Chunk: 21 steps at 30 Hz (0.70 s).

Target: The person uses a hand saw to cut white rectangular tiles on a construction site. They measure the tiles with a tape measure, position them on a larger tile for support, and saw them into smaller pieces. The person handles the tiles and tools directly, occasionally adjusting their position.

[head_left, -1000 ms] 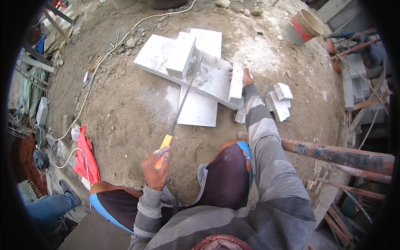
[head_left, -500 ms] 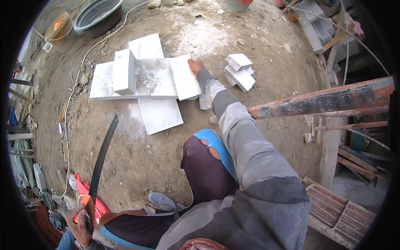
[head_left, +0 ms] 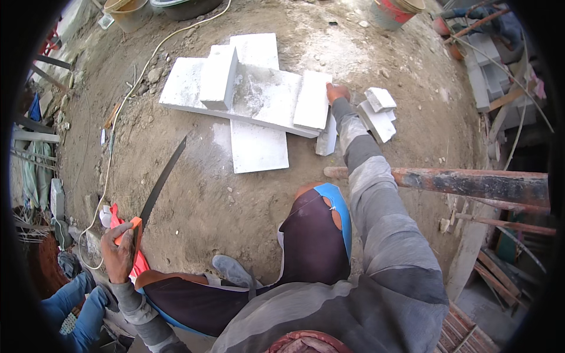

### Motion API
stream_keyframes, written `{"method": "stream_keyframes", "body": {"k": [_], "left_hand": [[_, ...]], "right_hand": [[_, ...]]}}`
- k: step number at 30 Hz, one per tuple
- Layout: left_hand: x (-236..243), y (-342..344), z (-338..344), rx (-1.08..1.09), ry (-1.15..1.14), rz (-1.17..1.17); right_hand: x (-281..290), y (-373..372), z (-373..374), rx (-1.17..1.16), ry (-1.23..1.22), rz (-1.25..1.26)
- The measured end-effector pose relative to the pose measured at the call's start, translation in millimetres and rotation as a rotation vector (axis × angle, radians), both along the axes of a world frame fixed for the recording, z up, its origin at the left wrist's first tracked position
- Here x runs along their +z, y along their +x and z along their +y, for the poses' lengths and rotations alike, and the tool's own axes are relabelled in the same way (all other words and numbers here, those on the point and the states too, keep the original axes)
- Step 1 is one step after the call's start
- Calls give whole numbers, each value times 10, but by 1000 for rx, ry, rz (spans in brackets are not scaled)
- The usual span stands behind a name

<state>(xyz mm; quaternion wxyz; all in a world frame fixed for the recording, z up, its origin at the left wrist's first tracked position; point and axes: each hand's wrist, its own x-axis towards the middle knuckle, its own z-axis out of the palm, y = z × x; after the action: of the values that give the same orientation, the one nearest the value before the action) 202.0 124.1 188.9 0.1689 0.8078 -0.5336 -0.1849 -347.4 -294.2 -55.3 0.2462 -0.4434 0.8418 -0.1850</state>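
Saw [head_left: 160,192]: swung left, leaving your slab [head_left: 263,97] blade-free.
Left hand [head_left: 119,250]: clamped on its handle [head_left: 137,223].
Right hand [head_left: 337,92]: at right block's [head_left: 313,101] edge, grip unclear.

We look down on bare, stony brown earth [head_left: 188,200] in daylight, with a pale dusty patch [head_left: 323,47] toward the top and a light cable [head_left: 200,24] curving down the left side. Along the far edge we see a pale bucket [head_left: 132,19], a dark basin [head_left: 187,9] and a red-marked bucket [head_left: 389,15]. To our right, a rusty, blackened pipe [head_left: 471,181] juts in below stacked grey blocks [head_left: 491,73], while greenish sheeting [head_left: 40,170] hangs at our left.
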Motion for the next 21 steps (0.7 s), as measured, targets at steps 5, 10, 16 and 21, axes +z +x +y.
{"method": "stream_keyframes", "body": {"k": [5,10,16,21], "left_hand": [[-260,-217,-90,-40,19,88],[-369,-225,-139,-82,24,46],[-323,-225,-129,-80,69,32],[-247,-312,-187,-94,74,60]], "right_hand": [[359,690,471,79,67,274],[246,650,468,74,148,91],[59,233,530,159,-302,-968],[121,288,686,150,-334,-907]]}}
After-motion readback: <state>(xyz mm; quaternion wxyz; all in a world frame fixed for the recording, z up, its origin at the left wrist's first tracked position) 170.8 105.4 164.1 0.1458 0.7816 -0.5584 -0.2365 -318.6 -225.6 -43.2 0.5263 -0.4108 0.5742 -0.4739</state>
